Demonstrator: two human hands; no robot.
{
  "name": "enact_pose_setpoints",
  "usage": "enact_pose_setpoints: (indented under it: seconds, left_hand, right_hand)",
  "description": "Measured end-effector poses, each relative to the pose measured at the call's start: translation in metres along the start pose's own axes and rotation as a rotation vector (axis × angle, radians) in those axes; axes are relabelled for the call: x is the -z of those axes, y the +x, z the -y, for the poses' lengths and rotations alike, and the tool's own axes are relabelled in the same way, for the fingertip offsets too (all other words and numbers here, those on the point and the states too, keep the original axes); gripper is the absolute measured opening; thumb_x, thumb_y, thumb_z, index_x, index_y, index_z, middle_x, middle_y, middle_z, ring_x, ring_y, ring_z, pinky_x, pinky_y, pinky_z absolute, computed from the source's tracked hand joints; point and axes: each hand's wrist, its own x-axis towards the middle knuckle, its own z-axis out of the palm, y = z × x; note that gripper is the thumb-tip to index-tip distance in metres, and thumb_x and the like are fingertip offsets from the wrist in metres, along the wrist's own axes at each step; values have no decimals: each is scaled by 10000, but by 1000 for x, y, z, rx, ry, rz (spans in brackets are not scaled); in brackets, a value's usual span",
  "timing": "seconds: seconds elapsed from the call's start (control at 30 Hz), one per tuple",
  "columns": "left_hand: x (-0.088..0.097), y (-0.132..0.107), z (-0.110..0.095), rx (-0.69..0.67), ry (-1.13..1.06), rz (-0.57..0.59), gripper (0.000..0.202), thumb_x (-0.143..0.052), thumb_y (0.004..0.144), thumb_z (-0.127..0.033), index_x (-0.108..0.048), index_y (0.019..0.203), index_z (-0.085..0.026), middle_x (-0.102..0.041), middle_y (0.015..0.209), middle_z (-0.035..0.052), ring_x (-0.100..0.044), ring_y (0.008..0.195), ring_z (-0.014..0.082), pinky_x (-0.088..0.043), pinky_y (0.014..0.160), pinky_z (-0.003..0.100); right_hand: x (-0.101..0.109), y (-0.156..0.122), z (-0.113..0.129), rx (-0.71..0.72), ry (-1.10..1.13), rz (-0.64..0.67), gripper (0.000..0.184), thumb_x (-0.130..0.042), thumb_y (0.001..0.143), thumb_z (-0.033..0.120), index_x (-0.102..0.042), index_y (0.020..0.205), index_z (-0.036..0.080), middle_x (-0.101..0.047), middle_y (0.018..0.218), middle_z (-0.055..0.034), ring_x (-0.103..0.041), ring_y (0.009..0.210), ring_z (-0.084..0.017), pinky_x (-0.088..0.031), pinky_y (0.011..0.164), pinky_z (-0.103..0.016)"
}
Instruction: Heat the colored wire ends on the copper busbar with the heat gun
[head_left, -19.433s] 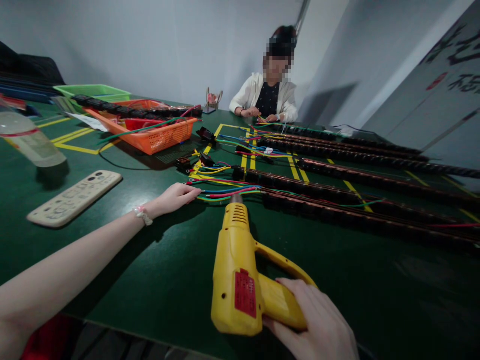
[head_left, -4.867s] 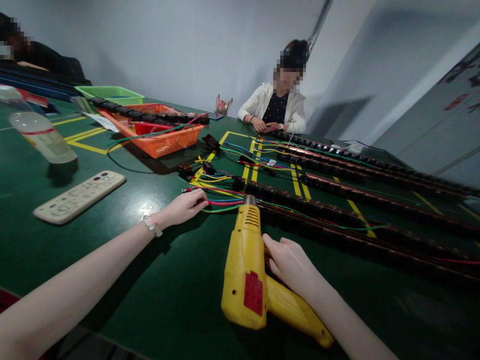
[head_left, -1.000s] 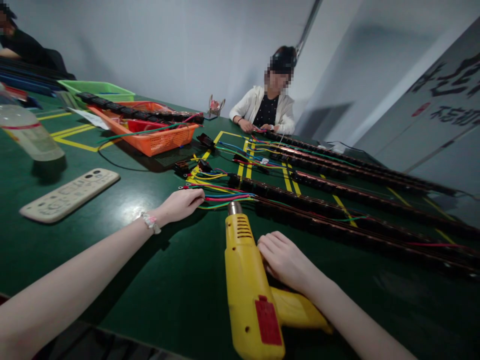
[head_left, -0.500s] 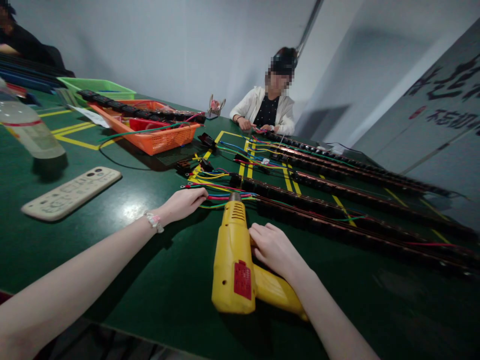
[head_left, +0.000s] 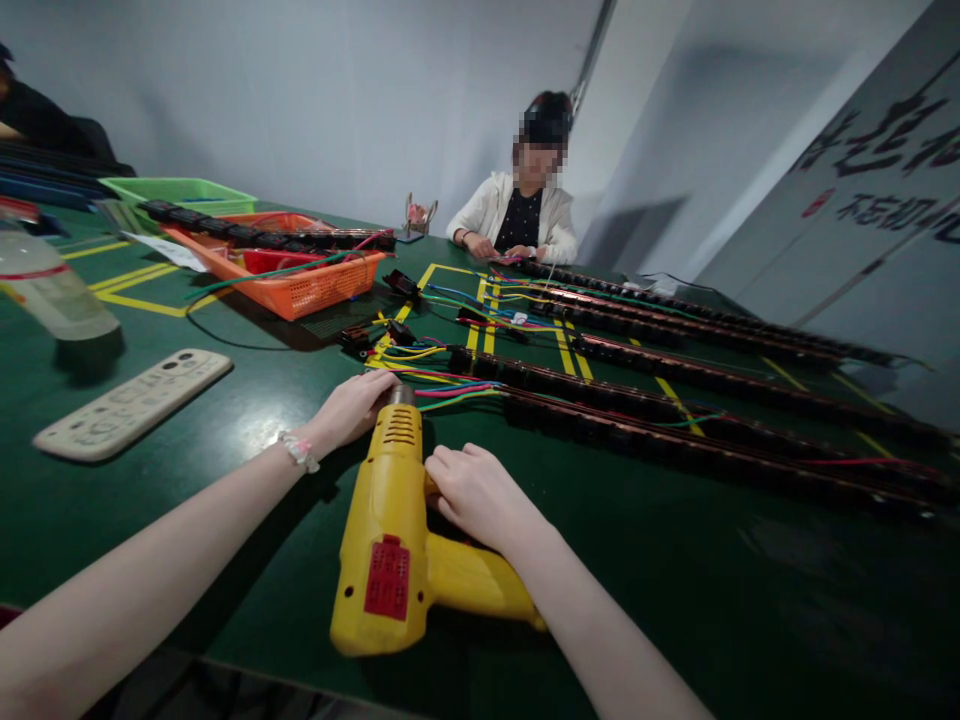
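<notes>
A yellow heat gun (head_left: 386, 520) is gripped by my right hand (head_left: 480, 495), whose fingers curl around the upper part of its handle. The metal nozzle points away from me toward coloured wires (head_left: 457, 392). Just left of the nozzle, my left hand (head_left: 352, 405) is closed on the ends of these red, blue and green wires; the nozzle partly hides its fingertips. The wires run from a long dark strip with copper-coloured edges (head_left: 600, 432), which stretches away to the right across the green table (head_left: 247, 560).
Several similar strips (head_left: 675, 375) lie behind, toward a person (head_left: 517, 220) seated opposite. An orange basket (head_left: 330, 285) holding dark parts and a green basket (head_left: 187, 195) stand at the back left. A beige remote-like object (head_left: 135, 405) and a bottle (head_left: 52, 290) are at left.
My right hand has moved the heat gun leftward, bringing its nozzle close beside my left hand. My left hand still holds the wire ends. The whole view has shifted slightly.
</notes>
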Motion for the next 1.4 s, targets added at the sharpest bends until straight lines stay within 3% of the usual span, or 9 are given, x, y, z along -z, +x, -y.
enact_pose_setpoints:
  seconds: [0.5, 0.93, 1.4]
  left_hand:
    - [-1, 0, 0, -21, 43, -48, 362, -289, 940, -393, -577, 993, -181, -591, 1034, 27, -538, 921, 119, -384, 825, 247]
    - [-1, 0, 0, -31, 32, -30, 350, -308, 936, -409, -567, 976, -177, -591, 1024, 24, -541, 949, 111, -392, 835, 236]
    - [0, 0, -2, -24, 25, -26, 349, -304, 932, -395, -568, 987, -173, -604, 1032, 29, -548, 950, 119, -398, 837, 246]
  right_hand:
    - [1, -13, -15, -27, 5, 22, 235, -406, 871, 265, -512, 1032, 131, -525, 1056, -43, -523, 998, -113, -395, 950, -334]
    - [2, -58, -65, -188, -42, -35, 176, -431, 853, 198, -543, 943, 96, -521, 947, -29, -447, 800, -40, -376, 825, -228]
    - [1, -54, -54, -211, -60, -10, 183, -417, 855, 176, -530, 979, 103, -517, 970, -17, -441, 792, -27, -415, 837, -236]
